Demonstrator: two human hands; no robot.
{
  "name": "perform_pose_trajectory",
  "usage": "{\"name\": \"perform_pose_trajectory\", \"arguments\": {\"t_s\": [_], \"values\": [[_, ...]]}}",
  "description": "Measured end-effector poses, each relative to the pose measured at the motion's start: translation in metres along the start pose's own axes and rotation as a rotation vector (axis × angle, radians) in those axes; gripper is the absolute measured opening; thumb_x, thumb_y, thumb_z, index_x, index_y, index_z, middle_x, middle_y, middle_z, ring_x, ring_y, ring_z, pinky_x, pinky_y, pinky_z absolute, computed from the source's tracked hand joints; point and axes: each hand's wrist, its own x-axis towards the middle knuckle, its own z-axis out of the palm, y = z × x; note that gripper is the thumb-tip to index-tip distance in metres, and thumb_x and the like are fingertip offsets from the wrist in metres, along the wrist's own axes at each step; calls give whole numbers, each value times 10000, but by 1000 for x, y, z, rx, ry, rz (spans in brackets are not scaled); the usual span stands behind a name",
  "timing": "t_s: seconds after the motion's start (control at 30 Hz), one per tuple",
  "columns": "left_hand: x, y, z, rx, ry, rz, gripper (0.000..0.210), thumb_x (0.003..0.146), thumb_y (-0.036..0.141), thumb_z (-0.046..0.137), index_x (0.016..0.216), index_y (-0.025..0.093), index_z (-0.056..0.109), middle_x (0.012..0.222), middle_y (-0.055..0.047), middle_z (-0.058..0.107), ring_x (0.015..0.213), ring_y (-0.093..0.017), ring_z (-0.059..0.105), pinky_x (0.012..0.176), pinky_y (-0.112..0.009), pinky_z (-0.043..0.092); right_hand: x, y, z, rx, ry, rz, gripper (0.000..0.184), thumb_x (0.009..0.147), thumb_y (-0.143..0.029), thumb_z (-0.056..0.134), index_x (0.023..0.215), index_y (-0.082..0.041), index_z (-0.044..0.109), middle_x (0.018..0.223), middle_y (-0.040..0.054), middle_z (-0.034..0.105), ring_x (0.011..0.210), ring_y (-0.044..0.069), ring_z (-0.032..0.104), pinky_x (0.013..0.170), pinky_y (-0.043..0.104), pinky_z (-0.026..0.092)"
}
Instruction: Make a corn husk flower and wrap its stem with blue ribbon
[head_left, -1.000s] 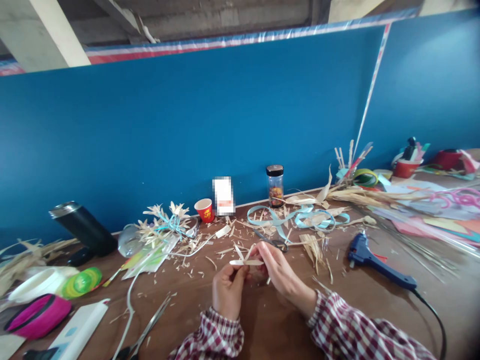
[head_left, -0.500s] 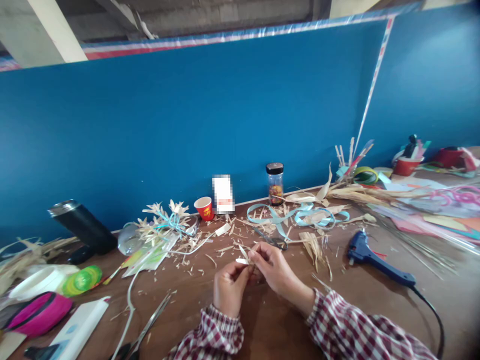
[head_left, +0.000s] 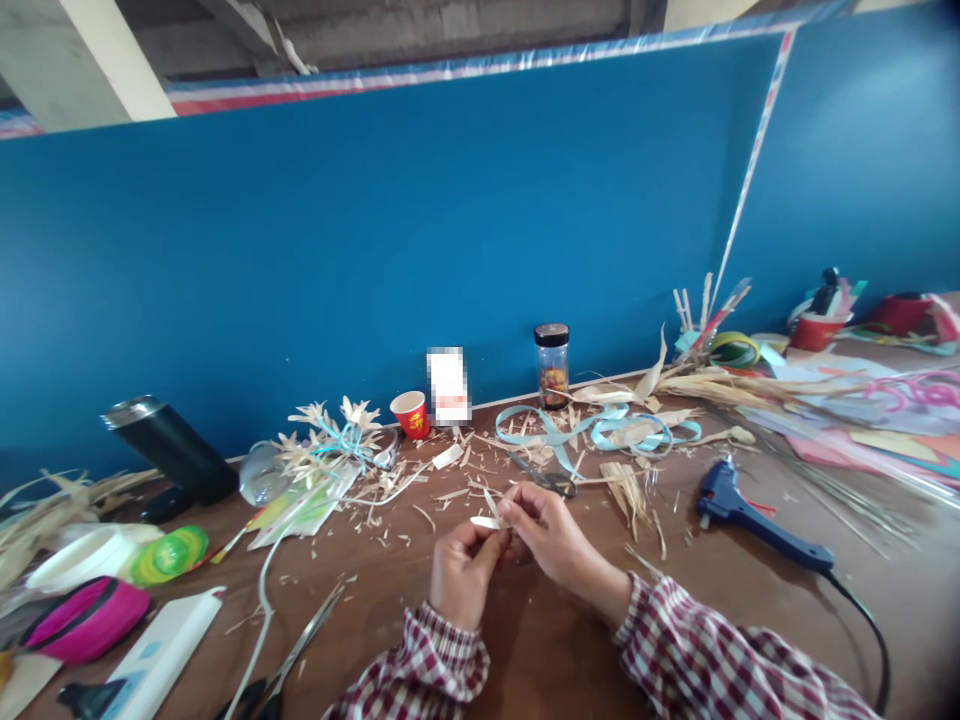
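Two hands were at work in the lower middle of the frame, and everything centred on a small pale husk piece [head_left: 486, 522] held up between them, clear of the brown tabletop [head_left: 375, 605]. The left hand [head_left: 459, 578] had it nipped between thumb and fingers, one slip jutting out sideways! The right hand [head_left: 553, 532] met it from the other side, fingertips bunched around the upright slip; whether it was gripping or only steadying could not be told, with the fingers in the way.

How far along, then? Only partway, by the look of it: a couple of pointed slips showed, shaped and brought together, yet nothing visible bound them. Over at centre left lay a fuller result, a cluster of husk flowers [head_left: 341, 430] with light-blue ties [head_left: 346, 448] among the stems. Plenty of cutting was evidently done, for husk scraps [head_left: 454, 494] littered the middle. Stock remained, too: a frayed husk strip [head_left: 624, 492] right of the hands, and a husk bundle [head_left: 720, 386] at centre right. The glue gun [head_left: 765, 527] lay on the right and the scissors [head_left: 298, 648] at lower left, neither in a hand.
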Motion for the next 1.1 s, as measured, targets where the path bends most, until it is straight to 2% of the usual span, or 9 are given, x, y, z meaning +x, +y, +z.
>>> {"name": "perform_pose_trajectory", "arguments": {"t_s": [0.13,0.3,0.43,0.63,0.73,0.93,1.1], "values": [[1,-6,0,-54,-22,-72,174,651,301,697,616,132,669,538,-14,649,519,-129,598,522,-204,496,2,1,-1,8,13,21,259,809,-412,522,718,-173,482,558,-64,453,420,52,427,423,181,405],[3,-15,0,-186,-40,-175,205,616,326,728,667,131,685,566,-18,658,530,-132,606,552,-235,519,3,5,-4,-31,13,30,274,825,-439,488,739,-179,471,560,-50,488,432,71,476,412,180,375],[4,-17,1,-261,-13,-238,256,569,344,758,696,132,691,587,-24,668,522,-130,607,549,-239,524,5,8,-6,-86,44,-19,275,826,-425,494,723,-171,491,554,-54,464,430,54,416,416,175,334],[2,-13,1,-199,-44,-160,223,598,328,745,628,122,665,534,-12,632,498,-111,585,515,-203,499,6,9,-7,-74,24,-28,297,816,-443,505,696,-171,487,504,-74,396,410,49,340,407,181,286],[2,-14,1,-242,-35,-178,231,582,328,756,632,124,659,564,-6,637,498,-107,586,506,-202,498,6,6,-7,-23,20,-1,335,809,-486,494,706,-167,497,487,-76,379,401,50,315,389,181,255],[7,-16,-1,-340,39,-228,276,556,347,770,675,125,659,587,0,643,485,-94,571,519,-220,509,6,-1,-10,3,-1,43,391,817,-539,445,832,-159,537,554,-47,454,456,67,377,419,185,295],[10,-14,-4,-344,86,-207,284,552,347,770,692,123,666,592,-3,642,498,-98,569,506,-215,499,3,-4,-8,-10,-82,4,324,799,-469,529,844,-149,529,607,-40,491,493,62,415,453,177,330]]}}
